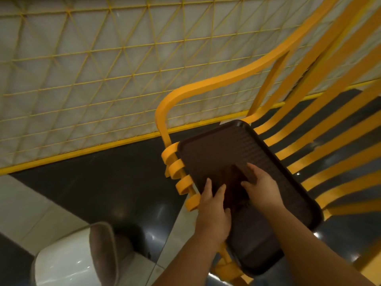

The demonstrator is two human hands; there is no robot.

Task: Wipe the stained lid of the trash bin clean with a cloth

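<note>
1. The left hand (213,211) lies with straight fingers on a dark brown tray (266,159).
2. The right hand (261,186) grips a dark cloth (239,178), fingers curled.
3. The white trash bin (68,261) stands well left of both hands.

A yellow slatted chair (309,129) fills the right half of the frame. A dark brown tray (233,153) lies directly on its seat, reaching from the centre toward the lower right. The chair stands on a glossy dark floor (115,174) with pale tiles at lower left.
</note>
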